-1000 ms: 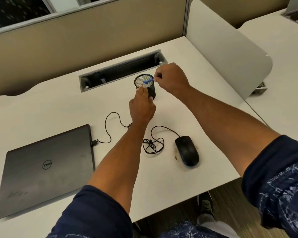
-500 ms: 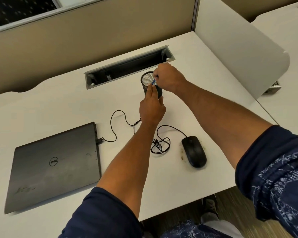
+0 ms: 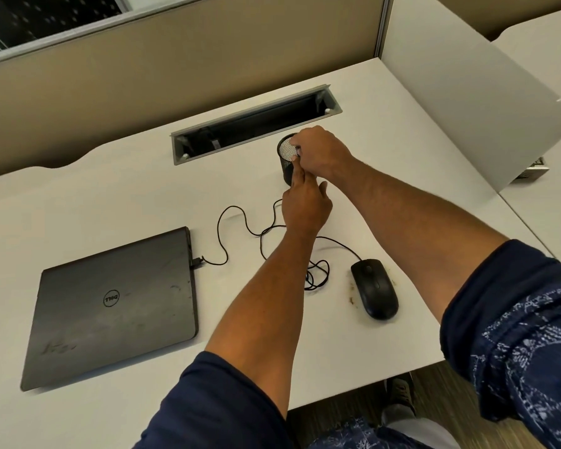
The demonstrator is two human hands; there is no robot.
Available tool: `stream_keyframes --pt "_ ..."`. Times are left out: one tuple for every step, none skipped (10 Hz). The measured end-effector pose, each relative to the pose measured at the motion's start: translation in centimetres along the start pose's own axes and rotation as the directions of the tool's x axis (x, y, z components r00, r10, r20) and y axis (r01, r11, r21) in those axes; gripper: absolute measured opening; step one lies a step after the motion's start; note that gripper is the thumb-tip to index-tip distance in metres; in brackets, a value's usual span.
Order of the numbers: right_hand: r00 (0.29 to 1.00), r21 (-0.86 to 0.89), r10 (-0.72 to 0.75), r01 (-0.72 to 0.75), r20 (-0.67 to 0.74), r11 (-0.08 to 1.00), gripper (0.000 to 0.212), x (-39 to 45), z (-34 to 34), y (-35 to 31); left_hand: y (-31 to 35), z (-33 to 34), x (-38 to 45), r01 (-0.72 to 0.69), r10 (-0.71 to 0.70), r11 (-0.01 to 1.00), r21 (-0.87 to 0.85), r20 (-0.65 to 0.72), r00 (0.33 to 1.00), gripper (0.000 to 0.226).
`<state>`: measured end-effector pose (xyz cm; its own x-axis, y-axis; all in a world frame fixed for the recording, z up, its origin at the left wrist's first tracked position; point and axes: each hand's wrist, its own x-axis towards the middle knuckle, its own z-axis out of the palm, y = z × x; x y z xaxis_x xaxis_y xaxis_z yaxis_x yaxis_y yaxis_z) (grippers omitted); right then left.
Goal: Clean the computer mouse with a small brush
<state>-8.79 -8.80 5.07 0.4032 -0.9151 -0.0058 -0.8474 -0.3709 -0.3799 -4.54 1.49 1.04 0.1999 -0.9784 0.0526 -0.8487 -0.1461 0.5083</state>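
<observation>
- Both of your arms reach forward over the white desk (image 3: pixel 78 202), forearms bare, dark sleeves pushed up past the elbows.
- Your right hand (image 3: pixel 324 150) hovers at the rim of the black mesh cup (image 3: pixel 285 157), fingers curled tight together; what they pinch is hidden, so you cannot tell whether the brush is in them.
- Your left hand (image 3: pixel 305 205) sits at 6 o'clock of the cup, index finger stretched up against its wall, the other fingers loosely folded, holding nothing that shows.
- Your computer mouse (image 3: pixel 374 288) lies untouched at 5 o'clock of the cup, well apart from both hands, with brownish specks on the desk beside it.
- Its cable (image 3: pixel 237 222) loops toward the closed laptop (image 3: pixel 114 306) at 8 o'clock.
</observation>
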Motion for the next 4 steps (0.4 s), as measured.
stream_keyframes --pt "1.0 -0.002 0.001 -0.001 -0.009 1.0 0.052 -0.4 0.0 0.3 0.3 0.0 0.0 0.014 -0.014 1.0 0.013 0.016 1.0 0.056" --pt "0.999 -0.019 -0.028 0.027 -0.043 0.999 0.055 -0.7 0.0 1.2 0.3 -0.1 0.0 0.033 -0.034 0.998 0.046 0.016 0.999 0.059" --pt "0.998 -0.028 -0.038 0.037 -0.044 0.999 0.058 -1.8 -0.7 1.7 0.4 -0.3 -0.4 0.025 -0.027 0.996 0.089 0.019 0.999 0.06" --pt "0.996 -0.028 -0.056 0.054 -0.065 0.998 0.056 -2.8 -0.9 2.3 -0.1 -0.3 -0.8 0.014 -0.013 0.988 0.155 -0.007 1.0 0.063"
